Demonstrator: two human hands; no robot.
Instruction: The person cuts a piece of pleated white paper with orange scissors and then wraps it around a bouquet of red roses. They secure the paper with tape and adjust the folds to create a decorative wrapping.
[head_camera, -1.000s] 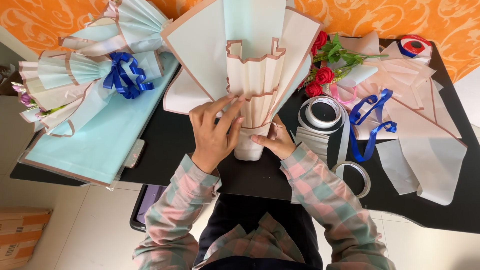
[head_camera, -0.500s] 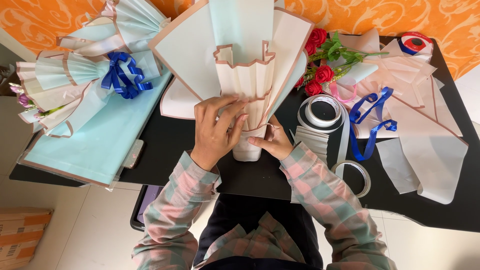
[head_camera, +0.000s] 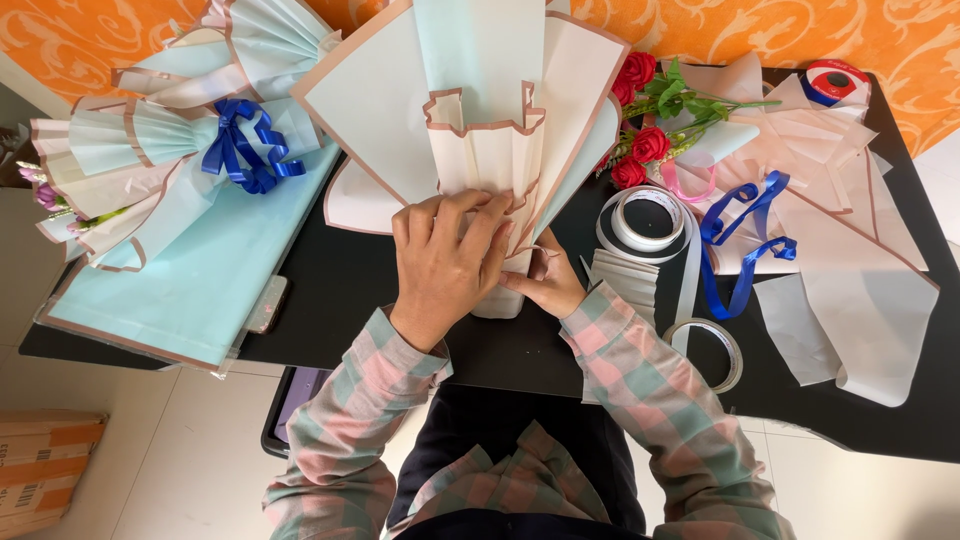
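A fan of pale mint and cream wrapping sheets with brown edges (head_camera: 480, 90) lies spread on the black table (head_camera: 340, 300), narrowing to a gathered neck in front of me. My left hand (head_camera: 445, 265) presses flat on the pleated cream sheet at that neck, fingers pointing right. My right hand (head_camera: 545, 280) pinches the gathered bottom of the sheets from the right side. The very bottom of the bundle shows just below both hands.
A finished bouquet wrap with a blue ribbon bow (head_camera: 245, 150) lies left on mint sheets (head_camera: 190, 290). Red artificial roses (head_camera: 645, 135), tape rolls (head_camera: 648, 220), a ring of tape (head_camera: 710, 350), blue ribbon (head_camera: 740, 250) and cream sheets (head_camera: 860, 260) lie to the right. A phone (head_camera: 268, 305) sits left.
My left hand has slid up and flattened over the pleats. The right hand has closed in on the gathered neck, and the sheets sit a little higher in view.
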